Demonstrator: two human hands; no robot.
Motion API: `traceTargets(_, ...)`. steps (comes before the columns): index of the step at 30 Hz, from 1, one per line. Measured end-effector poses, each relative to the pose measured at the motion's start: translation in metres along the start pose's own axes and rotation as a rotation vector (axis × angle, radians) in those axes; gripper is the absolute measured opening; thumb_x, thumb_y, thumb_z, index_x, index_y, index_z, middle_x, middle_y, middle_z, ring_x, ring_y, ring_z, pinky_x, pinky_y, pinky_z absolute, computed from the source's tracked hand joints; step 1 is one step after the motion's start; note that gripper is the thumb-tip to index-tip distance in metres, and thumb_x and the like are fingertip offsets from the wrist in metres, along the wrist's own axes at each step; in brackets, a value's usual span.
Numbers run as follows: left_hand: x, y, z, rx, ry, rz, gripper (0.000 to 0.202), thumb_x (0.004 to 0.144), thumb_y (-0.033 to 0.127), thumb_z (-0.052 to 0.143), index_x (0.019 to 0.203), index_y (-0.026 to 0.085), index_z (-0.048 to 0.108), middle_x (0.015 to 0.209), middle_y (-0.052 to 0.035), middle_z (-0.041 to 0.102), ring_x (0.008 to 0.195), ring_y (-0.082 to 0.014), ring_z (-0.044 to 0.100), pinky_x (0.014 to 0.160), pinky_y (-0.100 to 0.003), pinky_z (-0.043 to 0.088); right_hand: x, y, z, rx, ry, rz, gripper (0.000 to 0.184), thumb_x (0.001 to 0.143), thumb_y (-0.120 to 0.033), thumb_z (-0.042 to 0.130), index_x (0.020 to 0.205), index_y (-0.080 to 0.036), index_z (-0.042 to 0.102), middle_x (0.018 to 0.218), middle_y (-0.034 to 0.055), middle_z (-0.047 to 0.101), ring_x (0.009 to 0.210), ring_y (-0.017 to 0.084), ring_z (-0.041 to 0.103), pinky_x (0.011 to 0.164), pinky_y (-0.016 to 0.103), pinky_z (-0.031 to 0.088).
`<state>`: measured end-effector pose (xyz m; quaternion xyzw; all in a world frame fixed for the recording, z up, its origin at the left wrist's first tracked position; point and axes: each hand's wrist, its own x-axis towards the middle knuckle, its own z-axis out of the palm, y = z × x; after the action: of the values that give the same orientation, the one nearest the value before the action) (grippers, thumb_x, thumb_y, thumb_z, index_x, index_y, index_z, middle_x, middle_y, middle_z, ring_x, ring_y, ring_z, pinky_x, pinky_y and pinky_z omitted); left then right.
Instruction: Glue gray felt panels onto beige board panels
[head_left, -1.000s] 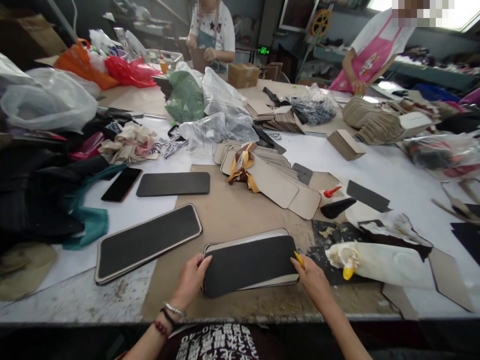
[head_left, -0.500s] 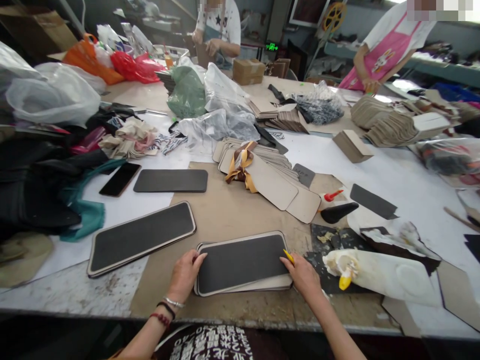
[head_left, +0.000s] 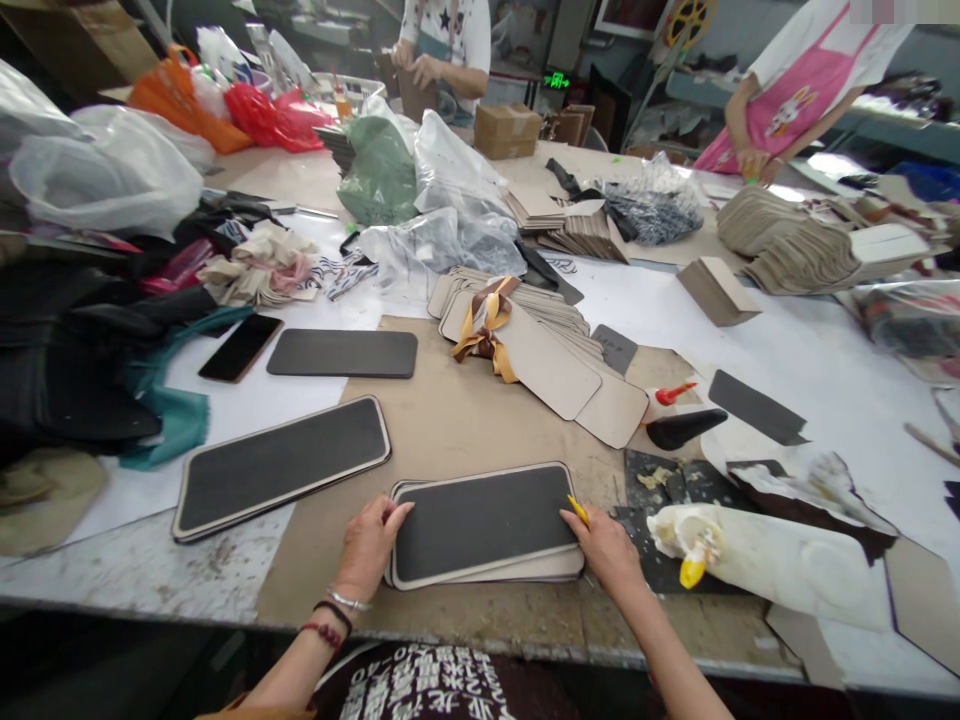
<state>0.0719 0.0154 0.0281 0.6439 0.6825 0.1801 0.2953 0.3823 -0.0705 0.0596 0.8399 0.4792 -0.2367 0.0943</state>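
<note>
In front of me lies a small stack of rounded rectangular boards (head_left: 517, 570), with a black panel on a beige-edged board (head_left: 480, 525) on top, slightly askew to the ones below. My left hand (head_left: 371, 540) grips the left end of this top board, thumb on its upper face. At the right end, my right hand (head_left: 607, 545) has its fingertips on the edge and also holds a thin yellow pointed tool (head_left: 577, 510), whose kind I cannot make out. Another black-faced, beige-edged stack (head_left: 285, 465) lies to the left, and a plain black panel (head_left: 341, 353) lies beyond it.
A white glue-smeared plastic container (head_left: 787, 560) lies at right, near a black-tipped bottle (head_left: 684, 428). Ribbon-tied beige boards (head_left: 555, 370) fan out ahead. A phone (head_left: 240, 348) and black fabric (head_left: 67, 370) lie left. Two people work across the table.
The view has tilted slightly, shifting the background. Both hands keep their places at the two ends of the top board.
</note>
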Motion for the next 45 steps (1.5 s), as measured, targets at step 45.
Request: traceTargets(45, 0.015, -0.035, -0.022, -0.597, -0.16, -0.306, 0.029, 0.052, 0.041, 0.068, 0.062, 0.014, 0.067, 0.063, -0.0058, 0.068, 0.066, -0.0213, 0.062, 0.057, -0.029, 0.048, -0.028, -0.01, 0.029, 0.444, 0.049, 0.205, 0.029, 0.07, -0.048, 0.047, 0.059, -0.023, 0.055, 0.04, -0.0016, 0.054, 0.049, 0.019, 0.059, 0.053, 0.026, 0.039)
